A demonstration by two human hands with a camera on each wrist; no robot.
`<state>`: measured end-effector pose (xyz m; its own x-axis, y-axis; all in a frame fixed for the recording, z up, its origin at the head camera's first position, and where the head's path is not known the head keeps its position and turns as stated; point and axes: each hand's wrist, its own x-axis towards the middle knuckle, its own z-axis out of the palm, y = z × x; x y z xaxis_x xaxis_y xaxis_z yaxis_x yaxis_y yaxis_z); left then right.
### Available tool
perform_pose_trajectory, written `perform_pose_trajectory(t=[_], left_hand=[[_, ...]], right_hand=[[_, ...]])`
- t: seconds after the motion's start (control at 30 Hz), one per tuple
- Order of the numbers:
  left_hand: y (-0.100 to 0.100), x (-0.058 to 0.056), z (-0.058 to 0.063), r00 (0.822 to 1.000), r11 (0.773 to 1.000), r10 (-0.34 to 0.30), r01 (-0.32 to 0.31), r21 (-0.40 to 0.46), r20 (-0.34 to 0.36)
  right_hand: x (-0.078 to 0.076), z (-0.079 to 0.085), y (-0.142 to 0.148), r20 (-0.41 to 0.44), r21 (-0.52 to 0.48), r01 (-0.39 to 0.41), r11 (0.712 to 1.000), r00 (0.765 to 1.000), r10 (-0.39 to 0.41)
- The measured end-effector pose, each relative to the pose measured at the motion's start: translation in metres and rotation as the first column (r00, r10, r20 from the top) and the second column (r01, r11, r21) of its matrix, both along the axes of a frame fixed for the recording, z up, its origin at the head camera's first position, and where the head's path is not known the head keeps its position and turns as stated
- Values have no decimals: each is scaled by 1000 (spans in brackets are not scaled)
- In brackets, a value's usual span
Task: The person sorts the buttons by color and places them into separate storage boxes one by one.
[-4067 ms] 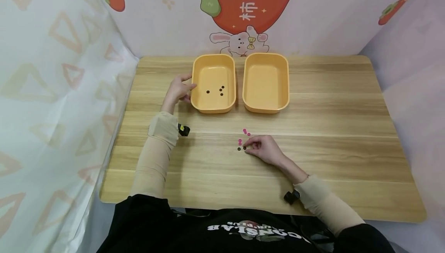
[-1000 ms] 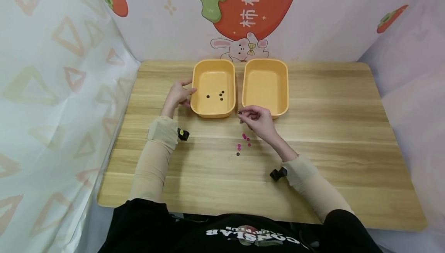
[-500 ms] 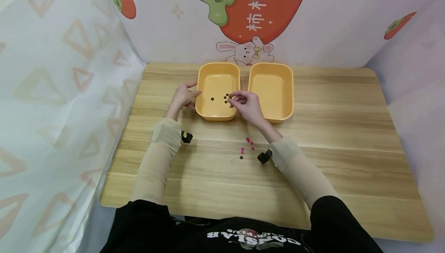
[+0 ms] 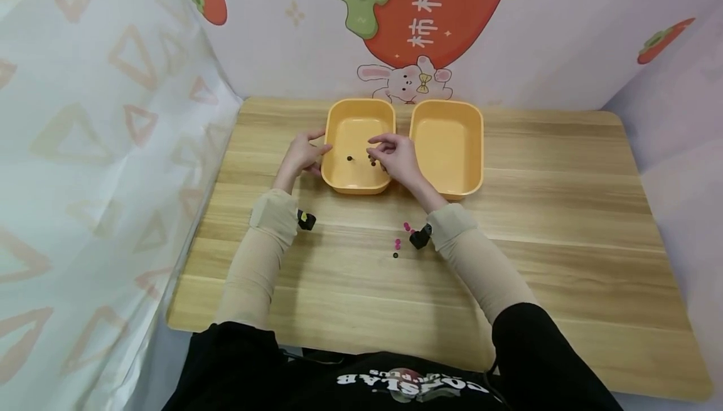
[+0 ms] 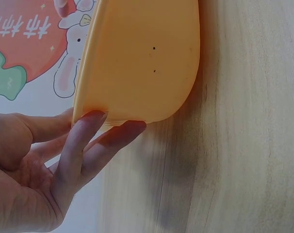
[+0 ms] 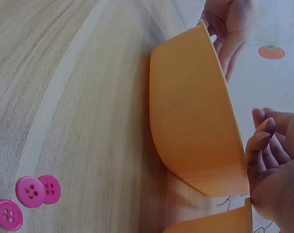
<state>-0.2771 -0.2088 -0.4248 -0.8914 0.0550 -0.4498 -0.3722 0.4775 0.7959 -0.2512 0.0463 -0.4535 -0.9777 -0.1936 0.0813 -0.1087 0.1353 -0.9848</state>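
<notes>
My left hand (image 4: 302, 155) grips the left rim of the left yellow plastic box (image 4: 359, 180); in the left wrist view its fingers (image 5: 91, 145) press on the outer wall. My right hand (image 4: 398, 159) hangs over that box's right rim, thumb and forefinger slightly apart. No button shows between the right hand's fingertips (image 6: 259, 141) in the right wrist view. Inside the box lie several small black buttons (image 4: 349, 159), some partly hidden by my right fingers. On the table are one black button (image 4: 395, 255) and several pink buttons (image 4: 398, 245), some behind the right wrist camera.
The right yellow box (image 4: 449, 176) stands beside the left one, with no buttons visible inside. Both are near the back edge of the wooden table (image 4: 565, 241). A printed curtain (image 4: 536, 41) hangs behind, with another on the left.
My right hand has carried a black button from the table up to the left box, and its fingertips have parted there. The left hand stays on the box.
</notes>
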Motion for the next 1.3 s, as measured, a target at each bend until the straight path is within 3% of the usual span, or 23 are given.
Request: perform_pose_trajectory(t=[0.3,0.5,0.77,0.97,1.13,1.3], left_hand=[[3,-6,7,1000,1000,1,-1,0,-7],[3,-9,12,1000,1000,6,-6,-13,3],[-2,-13,14,1000,1000,15,-15,-13,0],[-1,-13,12,1000,1000,14,-14,-5,15],[0,-9,7,1000,1000,14,-13,-11,23],[0,-6,1,1000,1000,9,-9,3,30]], right_hand=[[26,9,24,23,-31,-35,999,999,36],[67,4,46,40,10,-104,995,994,103],[118,-20,71,125,70,-179,981,978,169],[143,-37,80,101,180,-280,943,959,266],[152,-49,81,83,286,-344,894,939,334],[157,-55,78,124,348,-370,861,929,349]])
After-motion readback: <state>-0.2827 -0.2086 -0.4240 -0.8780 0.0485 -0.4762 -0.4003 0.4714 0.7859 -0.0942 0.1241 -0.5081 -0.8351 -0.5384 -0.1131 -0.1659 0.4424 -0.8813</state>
